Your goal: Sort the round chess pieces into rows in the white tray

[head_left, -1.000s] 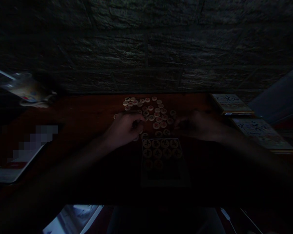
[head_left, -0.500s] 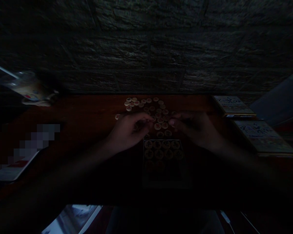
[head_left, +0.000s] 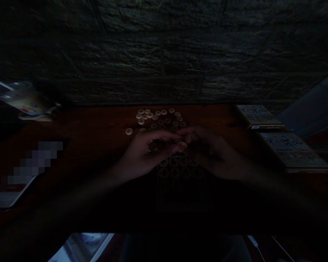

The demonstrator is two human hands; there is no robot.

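In the head view, a round xiangqi piece [head_left: 182, 146] with a red character is held up between the fingertips of both hands. My left hand [head_left: 146, 151] is closed, its thumb against the piece's left edge. From the other side my right hand [head_left: 214, 149] curls its fingers onto the same piece. Below them lies a dark open box [head_left: 198, 196], with rows of pieces [head_left: 175, 173] bearing black characters; its lower part is very dark. Behind the hands, loose xiangqi pieces [head_left: 149, 115] with red characters or plain faces are scattered, some hidden by my fingers.
Two flat printed boxes [head_left: 259, 115] lie at the right of the wooden table [head_left: 98, 123]. A plastic cup [head_left: 24, 103] with a straw stands at the far left, near a phone-like flat object [head_left: 5, 198]. A stone wall [head_left: 164, 54] rises behind the table.
My hands have come together and nearer to me, from just above the loose pieces to over the box's far edge. A red-character piece now shows between them. The view has shifted slightly.
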